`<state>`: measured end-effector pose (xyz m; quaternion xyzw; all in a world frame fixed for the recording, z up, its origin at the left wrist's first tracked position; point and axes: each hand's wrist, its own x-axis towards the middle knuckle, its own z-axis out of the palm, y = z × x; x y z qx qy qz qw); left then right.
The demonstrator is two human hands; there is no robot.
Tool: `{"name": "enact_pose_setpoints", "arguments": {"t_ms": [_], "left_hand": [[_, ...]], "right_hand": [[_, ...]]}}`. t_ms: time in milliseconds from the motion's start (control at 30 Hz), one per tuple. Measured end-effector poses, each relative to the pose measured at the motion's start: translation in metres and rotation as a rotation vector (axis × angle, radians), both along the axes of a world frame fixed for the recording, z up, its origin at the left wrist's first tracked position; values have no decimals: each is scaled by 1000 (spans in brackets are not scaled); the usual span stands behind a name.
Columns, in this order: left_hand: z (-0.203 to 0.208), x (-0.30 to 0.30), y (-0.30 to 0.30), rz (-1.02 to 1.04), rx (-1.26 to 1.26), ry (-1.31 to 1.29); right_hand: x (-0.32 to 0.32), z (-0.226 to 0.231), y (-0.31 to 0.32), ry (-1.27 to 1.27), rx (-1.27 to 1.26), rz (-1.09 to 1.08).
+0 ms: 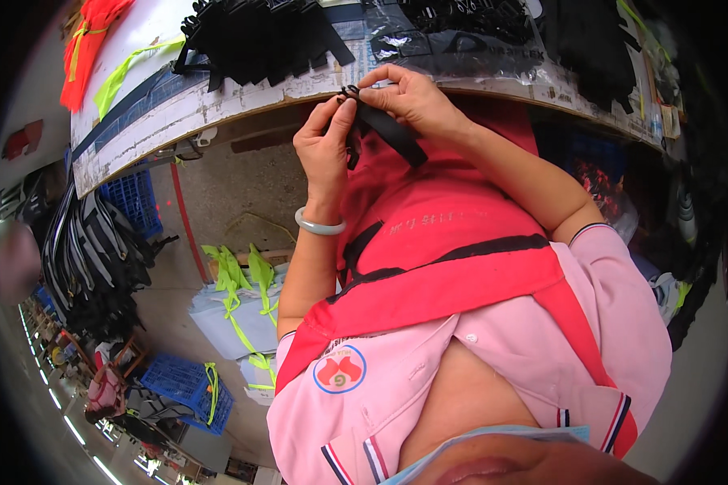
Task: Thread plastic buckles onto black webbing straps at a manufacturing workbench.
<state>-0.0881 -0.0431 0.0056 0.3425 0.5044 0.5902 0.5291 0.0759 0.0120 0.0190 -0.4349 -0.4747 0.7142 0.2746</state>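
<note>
A black webbing strap (pixel 392 136) hangs from my fingers just over the near edge of the table. My left hand (pixel 325 149), with a pale bangle (pixel 319 225) at the wrist, pinches its upper end. My right hand (pixel 412 101) grips the same end from the other side, thumb and forefinger close together. A small black loop or buckle (pixel 349 91) pokes up between the fingertips; its exact form is too small to tell. One wide tail of the strap drops toward my red apron (pixel 445 218), while a thinner part hangs below my left fingers.
On the worn white table (pixel 170 133) lies a heap of black straps (pixel 259 40), beside a clear plastic bag (pixel 461 48) with black pieces. Orange fabric (pixel 89 48) and a neon-yellow strip (pixel 129 73) lie left. Black straps (pixel 93 250) hang off the left side; a blue crate (pixel 178 384) stands below.
</note>
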Motion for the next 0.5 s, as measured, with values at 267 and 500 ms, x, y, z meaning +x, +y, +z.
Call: {"name": "enact_pose_setpoints", "arguments": {"t_ms": [267, 500], "left_hand": [[-26, -47, 3, -253, -318, -1040], [-28, -36, 3, -352, -189, -697]], "right_hand": [[9, 16, 10, -21, 26, 309], [11, 6, 4, -137, 241, 308]]}}
